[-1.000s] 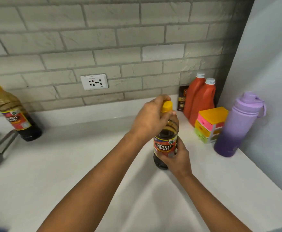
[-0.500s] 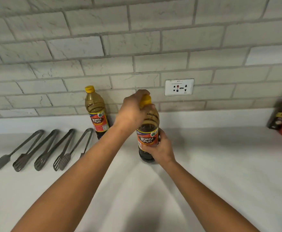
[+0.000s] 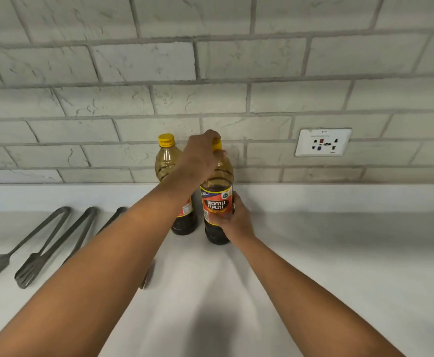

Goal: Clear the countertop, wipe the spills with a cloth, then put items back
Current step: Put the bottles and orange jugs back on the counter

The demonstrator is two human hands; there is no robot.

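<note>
Grey brick-pattern tiled wall at back. White wall power socket sits on its right part, above the counter edge.

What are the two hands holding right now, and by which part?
Both hold the same soy sauce bottle: the left hand grips its yellow cap and neck from above, the right hand wraps around the labelled lower body.

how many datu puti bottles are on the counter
2. One bottle is gripped by the left hand at its cap and the right hand at its label; the second bottle stands just left, behind the left forearm.
</note>
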